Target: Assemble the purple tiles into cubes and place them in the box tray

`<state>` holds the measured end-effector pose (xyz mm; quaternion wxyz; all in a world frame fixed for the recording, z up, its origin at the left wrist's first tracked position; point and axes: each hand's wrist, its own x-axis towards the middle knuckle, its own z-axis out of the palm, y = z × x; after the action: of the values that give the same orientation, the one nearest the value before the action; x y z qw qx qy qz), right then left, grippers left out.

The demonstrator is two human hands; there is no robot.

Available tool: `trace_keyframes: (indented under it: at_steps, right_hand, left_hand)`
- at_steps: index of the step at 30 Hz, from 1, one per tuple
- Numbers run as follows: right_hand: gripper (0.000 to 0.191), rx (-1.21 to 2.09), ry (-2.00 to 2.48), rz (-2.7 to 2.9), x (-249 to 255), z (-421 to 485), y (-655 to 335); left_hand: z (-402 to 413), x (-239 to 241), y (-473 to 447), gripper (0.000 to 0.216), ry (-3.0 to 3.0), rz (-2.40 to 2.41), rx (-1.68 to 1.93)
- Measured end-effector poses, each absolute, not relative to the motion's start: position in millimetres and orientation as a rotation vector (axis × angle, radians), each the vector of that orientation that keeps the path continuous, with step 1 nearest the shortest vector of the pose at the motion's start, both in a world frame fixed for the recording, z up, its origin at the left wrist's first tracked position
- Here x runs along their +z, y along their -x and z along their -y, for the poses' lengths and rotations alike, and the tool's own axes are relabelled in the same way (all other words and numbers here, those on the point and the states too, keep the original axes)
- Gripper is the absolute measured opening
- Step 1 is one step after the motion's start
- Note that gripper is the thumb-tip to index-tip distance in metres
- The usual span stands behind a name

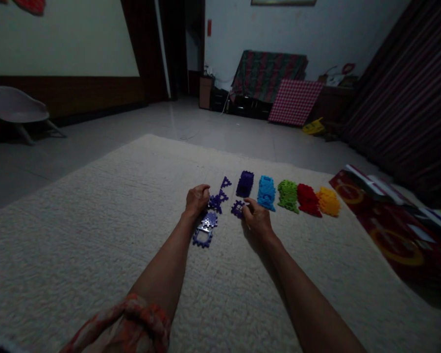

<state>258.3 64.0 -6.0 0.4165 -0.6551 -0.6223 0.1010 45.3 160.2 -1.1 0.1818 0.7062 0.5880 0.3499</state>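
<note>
My left hand [197, 198] is curled, its fingers against a dark purple interlocking plastic piece [215, 202]. A purple triangular piece [223, 195] touches that one, and another triangular piece [226, 182] lies just beyond. Closer to me are a purple panel with notched edges [210, 219] and a square frame piece [203, 239] with an open middle. My right hand [257, 218] pinches the edge of a small purple square piece [238, 209] with a windowed middle, low over the mat. Behind it sits a stack of purple pieces [245, 184].
To the right run piles of blue pieces [266, 191], green pieces [288, 195], red pieces [308, 199] and yellow pieces [328, 201]. All lie on a cream mat [113, 220]. Dark red boxes [384, 220] line its right edge. A chair [16, 108] stands far left.
</note>
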Motion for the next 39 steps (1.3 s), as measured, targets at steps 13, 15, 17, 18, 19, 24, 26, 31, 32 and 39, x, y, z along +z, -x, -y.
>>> trace_keyframes:
  at_steps: [13,15,17,18,19,24,26,31,32,39]
  right_hand:
    - [0.051,0.108,1.420,2.394,13.1,-68.9,-288.2]
    - [0.045,0.132,1.424,2.478,20.2,-71.4,-287.8]
    - [0.043,0.120,1.466,2.511,26.0,-72.6,-288.8]
    - [0.045,0.100,1.493,2.501,28.1,-73.2,-289.5]
    - [0.047,0.068,1.521,2.477,29.5,-74.1,-290.0]
    - [0.054,-0.261,1.643,2.180,27.5,-90.1,-287.4]
    - [0.053,-0.366,1.676,2.067,22.9,-99.0,-284.5]
    - [0.051,-0.471,1.690,1.944,7.9,-108.8,-277.3]
    - [0.051,-0.477,1.694,1.939,5.5,-108.6,-276.4]
    - [0.051,-0.462,1.787,1.913,2.3,-105.8,-274.0]
  left_hand:
    - [-169.9,-8.9,-49.7,0.036,-2.015,-1.718,0.997]
    - [-170.2,-9.7,-49.6,0.035,-2.011,-1.725,1.009]
    - [-170.4,-10.5,-49.6,0.035,-2.008,-1.728,1.019]
    - [-170.4,-10.9,-49.6,0.035,-2.010,-1.725,1.025]
    - [-170.4,-11.2,-49.7,0.035,-2.011,-1.721,1.032]
    - [-170.2,-12.1,-50.1,0.033,-2.002,-1.716,1.048]
    - [-170.2,-11.8,-50.3,0.033,-1.991,-1.723,1.041]
    - [-169.9,-10.2,-50.5,0.033,-1.985,-1.717,1.032]
    - [-169.8,-10.1,-50.5,0.033,-1.986,-1.713,1.032]
    - [-170.3,-12.1,-50.1,0.033,-1.995,-1.700,1.049]
